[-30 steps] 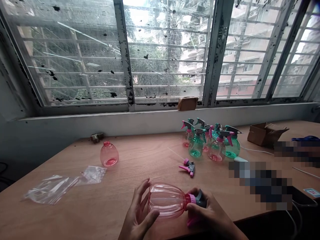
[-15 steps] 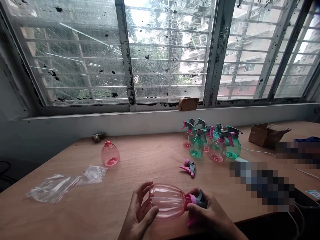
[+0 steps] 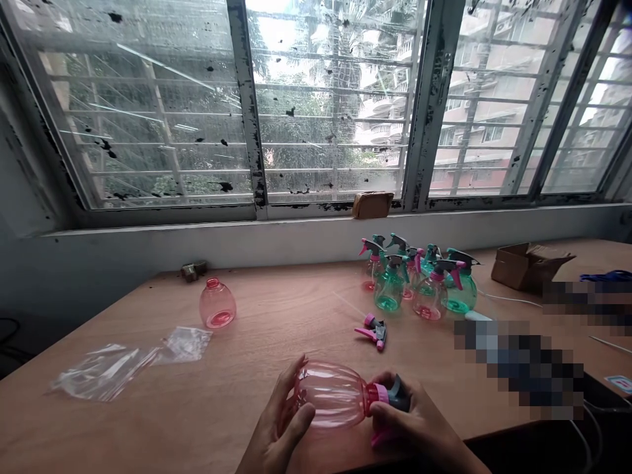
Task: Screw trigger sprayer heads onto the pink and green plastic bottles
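Left hand (image 3: 279, 424) is cupping the base of a pink bottle (image 3: 330, 395) lying sideways over the table (image 3: 197, 428), fingers curving around it; right hand (image 3: 419, 416) is pinching the collar (image 3: 380, 393), apparently with the spray head (image 3: 399, 397). Aligning both is likely helping the collar sit straight.

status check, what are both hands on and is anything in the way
Left hand on pink bottle's base; right hand on spray head; loose spray head just beyond.

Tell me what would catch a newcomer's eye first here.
Probably the clear pink bottle lying sideways between the left hand and the right hand, which grips its spray head. Next, the cluster of pink and green spray bottles further back on the table, right of center.
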A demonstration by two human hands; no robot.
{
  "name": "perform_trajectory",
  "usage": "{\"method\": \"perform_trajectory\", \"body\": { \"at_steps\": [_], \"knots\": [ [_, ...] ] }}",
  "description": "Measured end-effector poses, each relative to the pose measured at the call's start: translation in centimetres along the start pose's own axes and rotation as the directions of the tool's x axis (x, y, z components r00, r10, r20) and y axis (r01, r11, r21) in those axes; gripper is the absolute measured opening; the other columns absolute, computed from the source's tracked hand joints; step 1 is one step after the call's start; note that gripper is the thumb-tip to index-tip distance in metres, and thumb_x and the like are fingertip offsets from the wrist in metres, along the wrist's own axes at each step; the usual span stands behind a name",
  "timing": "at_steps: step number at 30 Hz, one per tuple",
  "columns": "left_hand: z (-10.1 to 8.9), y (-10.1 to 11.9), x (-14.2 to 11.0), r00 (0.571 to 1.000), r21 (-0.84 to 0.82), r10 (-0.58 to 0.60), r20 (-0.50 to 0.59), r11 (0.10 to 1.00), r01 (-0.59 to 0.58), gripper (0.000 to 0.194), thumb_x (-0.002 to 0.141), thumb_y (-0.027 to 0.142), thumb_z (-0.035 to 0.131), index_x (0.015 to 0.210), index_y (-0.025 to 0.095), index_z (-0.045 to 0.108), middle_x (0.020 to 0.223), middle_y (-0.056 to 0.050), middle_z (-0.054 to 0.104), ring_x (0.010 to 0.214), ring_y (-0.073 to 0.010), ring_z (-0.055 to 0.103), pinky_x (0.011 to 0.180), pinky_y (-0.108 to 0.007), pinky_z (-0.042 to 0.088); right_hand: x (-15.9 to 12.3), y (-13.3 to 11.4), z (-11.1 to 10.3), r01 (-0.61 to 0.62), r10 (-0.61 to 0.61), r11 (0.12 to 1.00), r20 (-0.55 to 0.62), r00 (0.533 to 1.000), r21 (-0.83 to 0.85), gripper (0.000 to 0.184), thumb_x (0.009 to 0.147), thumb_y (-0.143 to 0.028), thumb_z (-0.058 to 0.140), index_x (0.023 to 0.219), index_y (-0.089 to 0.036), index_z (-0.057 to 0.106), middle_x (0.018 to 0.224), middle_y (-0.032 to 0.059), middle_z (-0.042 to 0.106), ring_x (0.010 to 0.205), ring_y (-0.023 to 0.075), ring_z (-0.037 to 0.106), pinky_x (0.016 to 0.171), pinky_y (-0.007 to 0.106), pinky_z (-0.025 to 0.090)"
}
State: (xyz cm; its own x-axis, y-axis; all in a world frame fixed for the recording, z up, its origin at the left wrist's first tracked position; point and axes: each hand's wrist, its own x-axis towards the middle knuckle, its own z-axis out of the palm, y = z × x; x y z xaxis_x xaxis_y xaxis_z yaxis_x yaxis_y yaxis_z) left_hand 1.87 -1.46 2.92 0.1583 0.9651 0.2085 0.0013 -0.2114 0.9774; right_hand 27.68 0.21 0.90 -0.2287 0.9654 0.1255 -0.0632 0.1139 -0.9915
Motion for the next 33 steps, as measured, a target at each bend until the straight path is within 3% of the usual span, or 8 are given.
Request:
{"method": "perform_trajectory", "body": {
  "at_steps": [4, 7, 13, 19, 23, 28, 31, 33],
  "knots": [
    [0.3, 0.1, -0.4, 0.994, -0.053, 0.100, 0.045, 0.994, -0.097, 0.064, 0.088, 0.038, 0.072, 0.147, 0.038, 0.048, 0.163, -0.004, 0.038, 0.153, -0.0316, 0.027, 0.125, -0.050, 0.017, 0.0, 0.1, -0.1, -0.008, 0.008, 1.000, 0.006, 1.000, -0.003, 0.039, 0.076, -0.047, 0.085, 0.090, -0.016, 0.067, 0.066, 0.0003, 0.073, 0.058, 0.0184, 0.068, 0.055, 0.025, 0.054],
    [0.1, 0.3, -0.6, 0.983, -0.035, 0.174, 0.059, 0.984, -0.172, 0.060, 0.089, 0.038, 0.072, 0.145, 0.039, 0.049, 0.167, -0.001, 0.031, 0.154, -0.0304, 0.022, 0.126, -0.048, 0.013, -0.1, 0.2, -0.1, -0.027, 0.027, 0.999, 0.022, 0.999, 0.016, 0.038, 0.078, -0.047, 0.084, 0.091, -0.016, 0.066, 0.065, 0.0004, 0.074, 0.057, 0.0189, 0.069, 0.054, 0.026, 0.055],
    [-0.6, 0.8, -0.4, 0.990, 0.144, 0.010, 0.138, 0.989, -0.030, 0.052, 0.089, 0.046, 0.070, 0.139, 0.039, 0.058, 0.166, -0.001, 0.033, 0.153, -0.0332, 0.024, 0.125, -0.052, 0.015, -0.1, 0.1, -0.1, -0.009, 0.009, 1.000, 0.020, 1.000, -0.021, 0.038, 0.077, -0.048, 0.084, 0.089, -0.016, 0.067, 0.067, 0.0008, 0.073, 0.058, 0.0186, 0.068, 0.055, 0.026, 0.053],
    [-0.4, -0.8, 0.5, 0.999, -0.132, 0.028, -0.047, 0.991, -0.034, 0.047, 0.091, 0.047, 0.068, 0.136, 0.037, 0.061, 0.156, -0.004, 0.050, 0.150, -0.0331, 0.033, 0.123, -0.054, 0.024, -0.1, -0.1, -0.1, -0.001, 0.000, 0.999, -0.015, 1.000, -0.038, 0.041, 0.073, -0.049, 0.086, 0.089, -0.016, 0.069, 0.067, 0.0018, 0.074, 0.060, 0.0203, 0.069, 0.055, 0.026, 0.052],
    [-0.5, -1.1, 0.5, 0.999, -0.091, 0.040, -0.035, 0.995, -0.043, 0.048, 0.086, 0.044, 0.075, 0.132, 0.033, 0.067, 0.159, -0.004, 0.046, 0.150, -0.0352, 0.031, 0.122, -0.049, 0.029, -0.1, 0.1, -0.2, -0.023, 0.023, 1.000, 0.009, 1.000, 0.014, 0.041, 0.074, -0.049, 0.085, 0.089, -0.016, 0.067, 0.064, 0.0014, 0.074, 0.055, 0.0188, 0.068, 0.053, 0.025, 0.050],
    [-0.9, -1.5, 0.5, 0.995, -0.130, 0.042, 0.090, 0.991, -0.030, 0.063, 0.087, 0.044, 0.072, 0.145, 0.042, 0.049, 0.159, -0.001, 0.046, 0.149, -0.0360, 0.034, 0.121, -0.056, 0.028, 0.1, 0.4, -0.4, 0.004, -0.004, 1.000, 0.014, 1.000, 0.020, 0.040, 0.073, -0.047, 0.087, 0.089, -0.016, 0.066, 0.066, 0.0011, 0.074, 0.058, 0.0197, 0.070, 0.054, 0.025, 0.053],
    [-1.2, -2.5, 0.7, 0.981, -0.205, 0.077, 0.176, 0.978, -0.040, 0.072, 0.086, 0.051, 0.071, 0.150, 0.041, 0.040, 0.159, -0.006, 0.045, 0.143, -0.0405, 0.042, 0.116, -0.060, 0.033, 0.1, 0.6, -0.5, 0.018, -0.019, 1.000, 0.032, 0.999, 0.019, 0.038, 0.076, -0.045, 0.085, 0.090, -0.016, 0.066, 0.068, 0.0003, 0.073, 0.061, 0.0195, 0.070, 0.055, 0.024, 0.054],
    [-1.2, -3.0, 0.8, 0.980, -0.204, 0.099, 0.175, 0.977, -0.062, 0.072, 0.086, 0.054, 0.070, 0.151, 0.039, 0.040, 0.161, -0.008, 0.041, 0.144, -0.0409, 0.040, 0.118, -0.061, 0.027, 0.1, 0.7, -0.6, 0.015, -0.016, 1.000, 0.044, 0.999, 0.024, 0.037, 0.076, -0.044, 0.086, 0.091, -0.016, 0.066, 0.069, -0.0002, 0.073, 0.062, 0.0193, 0.070, 0.055, 0.024, 0.053]
  ]
}}
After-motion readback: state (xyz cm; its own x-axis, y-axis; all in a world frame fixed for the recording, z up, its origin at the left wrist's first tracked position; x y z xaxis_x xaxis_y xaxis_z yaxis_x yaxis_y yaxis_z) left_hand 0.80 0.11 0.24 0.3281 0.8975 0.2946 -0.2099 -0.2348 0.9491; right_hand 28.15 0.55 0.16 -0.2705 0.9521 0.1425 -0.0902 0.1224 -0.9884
